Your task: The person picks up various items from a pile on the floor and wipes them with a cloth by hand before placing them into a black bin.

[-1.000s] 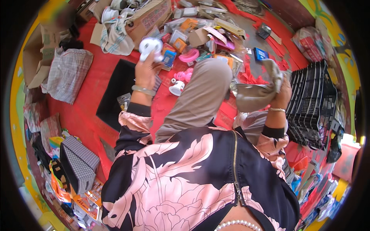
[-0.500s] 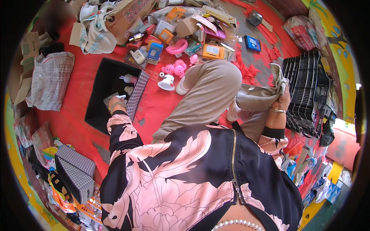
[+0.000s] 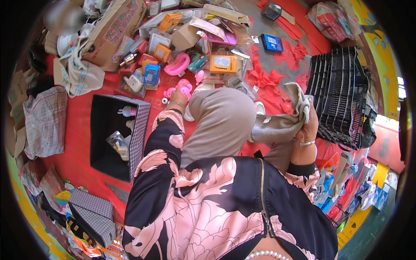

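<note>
My left hand (image 3: 178, 98) reaches down to the floor at a cluster of pink toys (image 3: 185, 86), beside my shoe. Its fingertips are hidden, so whether it grips anything is unclear. My right hand (image 3: 308, 125) is closed on a bunched grey cloth (image 3: 277, 130) beside my knee. Left of my left arm stands a fabric storage box (image 3: 141, 134), checked outside and black inside. In it lie a pale rabbit figure (image 3: 127, 111), a small whitish figure (image 3: 130, 125) and a clear packet with a white item (image 3: 119, 145).
A pile of packaged goods, including an orange box (image 3: 223, 63) and a pink ring (image 3: 177, 64), lies ahead. Black plastic crates (image 3: 333, 95) stand at right. A checked bag (image 3: 45, 123) and a cardboard box (image 3: 115, 34) are at left. Another checked box (image 3: 93, 212) sits lower left.
My left hand has left the storage box and moved right and forward to the pink toys. The packet it was touching now lies in the box. My right hand still holds the cloth.
</note>
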The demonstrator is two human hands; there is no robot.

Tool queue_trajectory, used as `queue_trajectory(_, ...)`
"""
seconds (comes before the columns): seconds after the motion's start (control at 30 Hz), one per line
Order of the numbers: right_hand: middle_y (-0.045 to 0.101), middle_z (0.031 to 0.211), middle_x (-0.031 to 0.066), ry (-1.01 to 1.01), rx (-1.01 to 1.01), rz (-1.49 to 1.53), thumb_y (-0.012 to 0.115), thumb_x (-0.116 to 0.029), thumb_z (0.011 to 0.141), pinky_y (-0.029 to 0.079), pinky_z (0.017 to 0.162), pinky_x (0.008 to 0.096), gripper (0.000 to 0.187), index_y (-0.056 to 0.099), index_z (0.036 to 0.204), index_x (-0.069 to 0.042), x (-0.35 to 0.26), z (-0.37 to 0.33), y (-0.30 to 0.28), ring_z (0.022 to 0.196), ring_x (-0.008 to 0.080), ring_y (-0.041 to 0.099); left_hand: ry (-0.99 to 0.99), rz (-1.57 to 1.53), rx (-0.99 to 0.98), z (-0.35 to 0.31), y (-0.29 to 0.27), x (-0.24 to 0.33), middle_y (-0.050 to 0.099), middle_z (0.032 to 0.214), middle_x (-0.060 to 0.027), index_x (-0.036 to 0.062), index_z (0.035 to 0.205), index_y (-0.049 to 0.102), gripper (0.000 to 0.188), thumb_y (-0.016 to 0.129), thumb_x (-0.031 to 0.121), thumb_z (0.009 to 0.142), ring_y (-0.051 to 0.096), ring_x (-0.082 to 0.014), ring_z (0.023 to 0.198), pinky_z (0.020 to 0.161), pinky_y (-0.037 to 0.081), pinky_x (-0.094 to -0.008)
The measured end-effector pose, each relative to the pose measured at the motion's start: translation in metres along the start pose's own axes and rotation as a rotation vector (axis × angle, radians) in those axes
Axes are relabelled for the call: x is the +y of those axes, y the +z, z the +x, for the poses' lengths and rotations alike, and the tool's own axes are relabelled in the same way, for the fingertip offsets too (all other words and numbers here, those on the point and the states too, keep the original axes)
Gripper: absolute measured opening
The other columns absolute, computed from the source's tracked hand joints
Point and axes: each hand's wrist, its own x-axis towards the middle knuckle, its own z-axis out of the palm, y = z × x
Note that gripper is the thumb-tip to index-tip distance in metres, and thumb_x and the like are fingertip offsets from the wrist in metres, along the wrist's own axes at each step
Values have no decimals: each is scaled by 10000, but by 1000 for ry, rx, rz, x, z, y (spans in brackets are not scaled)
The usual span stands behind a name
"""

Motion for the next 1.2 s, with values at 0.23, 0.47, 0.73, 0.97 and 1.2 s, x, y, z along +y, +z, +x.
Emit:
queue_trajectory(0.23, 619, 789, 64, 111, -119, -45, 491, -250, 913, 506, 491, 234, 238, 560, 943, -24, -1, -1, -8, 604, 136, 602, -231, 172, -113, 23, 19, 5, 495, 1159, -224, 45, 1071, 563, 479, 717, 267, 675, 496, -365, 1086, 905, 422, -396)
queue_trajectory(0.47, 615, 750, 52, 102, -43, 0, 487, -250, 916, 504, 461, 233, 218, 555, 927, -43, -2, -2, 1, 567, 123, 594, -112, -58, -64, 21, 13, -6, 613, 958, -218, 25, 1017, 565, 347, 632, 185, 717, 586, -365, 924, 813, 453, -430)
queue_trajectory(0.73, 610, 726, 48, 140, -62, -40, 465, -276, 924, 497, 456, 238, 243, 565, 909, -55, 5, 4, -6, 550, 140, 587, -247, -126, -126, 25, 38, -20, 503, 1208, -224, 87, 1307, 367, 756, 712, 271, 660, 494, -347, 1120, 931, 405, -399)
queue_trajectory(0.97, 620, 758, 57, 134, -16, -11, 468, -255, 923, 505, 470, 245, 232, 562, 943, -43, 3, 5, -16, 576, 140, 602, -240, -109, -137, 25, 38, -6, 596, 998, -243, 92, 1222, 421, 593, 674, 241, 706, 570, -381, 966, 839, 442, -423)
queue_trajectory(1.2, 626, 843, 73, 113, -79, 167, 439, -296, 934, 535, 567, 285, 281, 553, 1024, -56, -7, -6, 0, 685, 179, 624, -159, -1446, -223, 7, -32, 32, 533, 1140, -107, 117, 1174, 462, 395, 591, 244, 822, 555, -298, 998, 806, 505, -443)
